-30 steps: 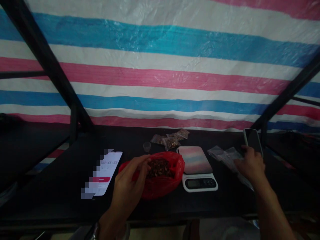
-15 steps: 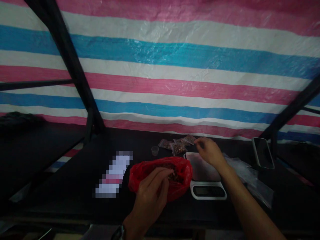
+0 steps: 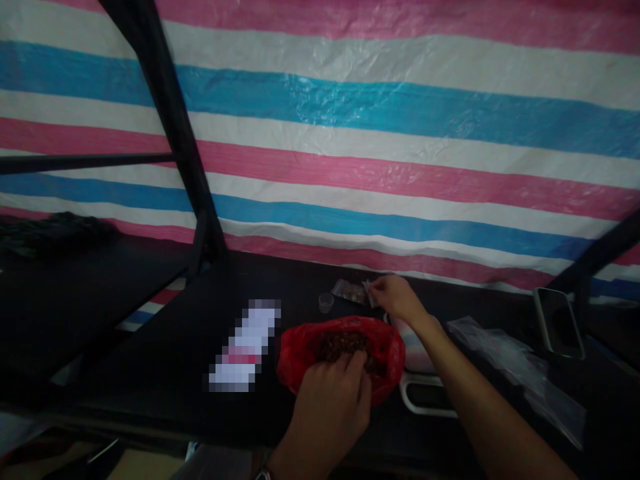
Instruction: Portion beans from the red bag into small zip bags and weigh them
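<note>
A red plastic bag (image 3: pixel 293 360) stands rolled open on the black table, with small dark brown pieces (image 3: pixel 343 342) inside. My left hand (image 3: pixel 333 403) reaches over its near rim; the fingers are drawn together and their tips dip among the pieces, so I cannot make out what they pinch. Behind the bag, my right hand (image 3: pixel 397 297) is closed on the edge of a small clear zip bag (image 3: pixel 371 293). Beside that lies another small zip bag (image 3: pixel 350 292) of brown bits. Under my right forearm sits a white digital scale (image 3: pixel 417 353), partly covered.
A small clear cup (image 3: pixel 326 303) stands behind the red bag. To the left lies a blurred-out white and pink item (image 3: pixel 245 350). Flat clear bags (image 3: pixel 515 360) and a phone (image 3: pixel 559 323) are on the right. Black posts (image 3: pixel 183 140) rise before a striped tarp (image 3: pixel 350 160).
My right hand has moved left from beyond the scale to the small zip bags and now grips one. My left hand has shifted over the red bag's opening. The view has turned slightly left.
</note>
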Demonstrator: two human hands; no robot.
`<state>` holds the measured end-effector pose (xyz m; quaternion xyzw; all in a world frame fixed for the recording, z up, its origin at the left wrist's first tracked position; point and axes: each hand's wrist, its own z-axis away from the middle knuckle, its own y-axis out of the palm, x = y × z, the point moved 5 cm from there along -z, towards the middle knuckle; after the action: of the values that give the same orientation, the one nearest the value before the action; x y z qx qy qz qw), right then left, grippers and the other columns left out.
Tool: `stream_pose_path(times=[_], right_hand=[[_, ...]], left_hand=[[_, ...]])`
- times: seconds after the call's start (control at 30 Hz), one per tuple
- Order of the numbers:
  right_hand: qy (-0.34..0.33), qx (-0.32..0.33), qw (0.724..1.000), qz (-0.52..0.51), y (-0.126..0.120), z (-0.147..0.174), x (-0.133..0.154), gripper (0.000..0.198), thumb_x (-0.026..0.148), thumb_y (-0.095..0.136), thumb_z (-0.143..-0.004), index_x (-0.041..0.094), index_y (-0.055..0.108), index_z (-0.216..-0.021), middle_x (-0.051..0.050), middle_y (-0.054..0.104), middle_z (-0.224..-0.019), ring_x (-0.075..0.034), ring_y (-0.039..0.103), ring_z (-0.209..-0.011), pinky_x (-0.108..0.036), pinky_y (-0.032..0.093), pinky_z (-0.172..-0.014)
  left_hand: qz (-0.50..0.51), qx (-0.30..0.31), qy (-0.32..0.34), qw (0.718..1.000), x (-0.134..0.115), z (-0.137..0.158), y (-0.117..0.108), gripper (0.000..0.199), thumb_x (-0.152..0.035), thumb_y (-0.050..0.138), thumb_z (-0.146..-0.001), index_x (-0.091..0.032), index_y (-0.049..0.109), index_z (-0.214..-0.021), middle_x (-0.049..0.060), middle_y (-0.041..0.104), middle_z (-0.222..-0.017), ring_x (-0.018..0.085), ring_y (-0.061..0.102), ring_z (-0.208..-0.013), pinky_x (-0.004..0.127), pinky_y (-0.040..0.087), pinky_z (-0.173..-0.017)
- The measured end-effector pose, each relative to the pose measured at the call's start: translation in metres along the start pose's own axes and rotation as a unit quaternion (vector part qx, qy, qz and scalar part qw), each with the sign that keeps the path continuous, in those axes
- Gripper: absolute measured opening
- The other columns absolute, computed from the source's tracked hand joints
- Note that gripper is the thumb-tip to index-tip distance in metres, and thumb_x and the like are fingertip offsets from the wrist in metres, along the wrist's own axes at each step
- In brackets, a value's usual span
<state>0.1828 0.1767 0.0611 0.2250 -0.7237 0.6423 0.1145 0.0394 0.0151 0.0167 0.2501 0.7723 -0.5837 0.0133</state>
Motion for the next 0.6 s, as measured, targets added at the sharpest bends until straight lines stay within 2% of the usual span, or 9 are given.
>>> stream_pose_path(times=[0.07,0.13,0.23,0.3,0.4,0.43,0.5,0.6], right_hand=[[0.005,-0.025,0.998,-0.051,-0.019,0.004,-0.006,0.035,0.031,0.057,-0.096,0.016,0.078,-0.073,-0.007,0.076,-0.070,-0.021,0.071,-0.070,-0.028,0.046,-0.065],[0.012,-0.063,0.986,-0.156,-0.038,0.015,-0.009,0.039,0.045,0.057,-0.096,0.016,0.080,-0.082,-0.006,0.078,-0.079,-0.020,0.070,-0.073,-0.028,0.048,-0.067],[0.021,-0.104,0.917,-0.384,-0.057,0.041,-0.007,0.042,0.060,0.080,-0.076,0.018,0.080,-0.083,-0.006,0.078,-0.083,-0.020,0.068,-0.076,-0.029,0.050,-0.070],[0.023,-0.088,0.890,-0.447,-0.059,0.058,0.002,0.044,0.060,0.088,-0.067,0.020,0.080,-0.083,-0.005,0.078,-0.085,-0.019,0.068,-0.078,-0.030,0.051,-0.073],[0.023,-0.040,0.887,-0.459,-0.050,0.077,0.017,0.043,0.059,0.088,-0.069,0.019,0.079,-0.082,-0.004,0.077,-0.083,-0.018,0.067,-0.076,-0.030,0.051,-0.073],[0.024,-0.024,0.888,-0.458,-0.044,0.082,0.021,0.042,0.059,0.087,-0.071,0.019,0.078,-0.080,-0.003,0.076,-0.080,-0.017,0.066,-0.074,-0.029,0.050,-0.071],[0.024,0.012,0.890,-0.456,-0.033,0.088,0.027,0.040,0.058,0.084,-0.074,0.019,0.076,-0.073,-0.001,0.072,-0.071,-0.015,0.062,-0.067,-0.027,0.048,-0.066],[0.017,0.091,0.884,-0.458,-0.013,0.096,0.035,0.038,0.056,0.082,-0.077,0.020,0.073,-0.068,0.000,0.069,-0.065,-0.014,0.059,-0.061,-0.027,0.045,-0.060]], left_hand=[[0.001,0.064,-0.027,0.998,0.002,0.000,0.001,0.030,-0.014,0.048,-0.096,-0.025,0.070,-0.113,0.004,0.081,-0.084,0.029,0.079,-0.071,0.035,0.055,-0.060],[0.008,0.090,-0.039,0.995,0.002,-0.002,-0.001,0.031,-0.015,0.045,-0.098,-0.025,0.070,-0.114,0.004,0.081,-0.085,0.029,0.079,-0.074,0.035,0.055,-0.063],[0.011,0.069,-0.051,0.996,0.003,-0.005,-0.006,0.037,-0.013,0.043,-0.098,-0.027,0.069,-0.120,0.005,0.082,-0.104,0.027,0.079,-0.084,0.036,0.056,-0.070],[0.003,0.066,-0.068,0.995,0.005,-0.006,-0.007,0.039,-0.012,0.043,-0.097,-0.027,0.070,-0.121,0.006,0.081,-0.113,0.028,0.079,-0.086,0.036,0.055,-0.071],[0.029,0.090,-0.103,0.990,0.009,-0.005,-0.006,0.030,-0.014,0.046,-0.095,-0.025,0.072,-0.103,0.006,0.082,-0.093,0.028,0.079,-0.078,0.035,0.050,-0.066],[0.066,0.084,-0.118,0.987,0.011,-0.005,-0.006,0.026,-0.015,0.047,-0.095,-0.024,0.072,-0.096,0.005,0.081,-0.084,0.028,0.078,-0.076,0.034,0.049,-0.065],[0.180,0.033,-0.156,0.971,0.016,-0.007,-0.008,0.023,-0.021,0.047,-0.097,-0.025,0.069,-0.091,0.002,0.078,-0.075,0.024,0.077,-0.071,0.031,0.048,-0.064],[0.384,-0.059,-0.179,0.904,0.024,-0.013,-0.007,0.021,-0.037,0.049,-0.101,-0.025,0.066,-0.101,0.001,0.077,-0.083,0.020,0.075,-0.073,0.028,0.052,-0.066]])
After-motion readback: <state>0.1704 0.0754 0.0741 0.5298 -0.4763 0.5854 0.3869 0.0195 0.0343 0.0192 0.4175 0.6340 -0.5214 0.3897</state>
